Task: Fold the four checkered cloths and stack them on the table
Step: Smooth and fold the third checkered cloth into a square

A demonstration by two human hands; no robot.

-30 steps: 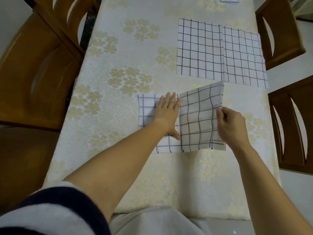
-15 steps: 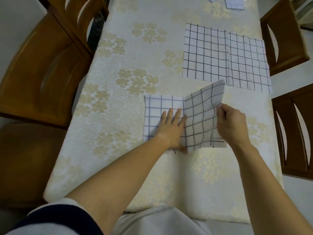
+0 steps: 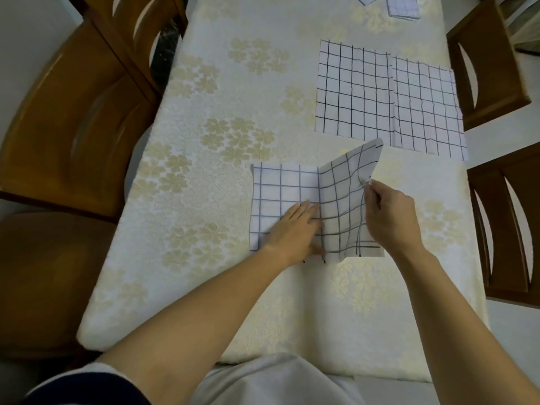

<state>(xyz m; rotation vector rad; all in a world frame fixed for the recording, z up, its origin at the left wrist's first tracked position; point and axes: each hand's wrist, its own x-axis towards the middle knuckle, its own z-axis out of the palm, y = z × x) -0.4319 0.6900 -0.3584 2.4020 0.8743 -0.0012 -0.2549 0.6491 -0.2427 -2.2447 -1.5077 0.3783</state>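
A white cloth with a black grid (image 3: 285,194) lies on the table in front of me. My left hand (image 3: 295,232) presses flat on its middle, fingers along the crease. My right hand (image 3: 388,214) pinches the cloth's right edge, and that half stands lifted and curved over the crease. Beyond it, two more checkered cloths lie spread flat side by side: a coarse-grid one (image 3: 353,89) and a finer-grid one (image 3: 426,109) overlapping its right edge. At the table's far end lie small folded checkered pieces (image 3: 401,5), partly cut off by the frame.
The table wears a cream tablecloth with pale flower prints (image 3: 210,147). Wooden chairs stand on the left (image 3: 73,118) and on the right (image 3: 505,223), with another at the far right (image 3: 485,68). My lap is at the near table edge.
My left hand slid back toward me along the crease. My right hand raised the cloth's right half higher and moved it slightly left. The view shifted, bringing the far folded pieces into sight.
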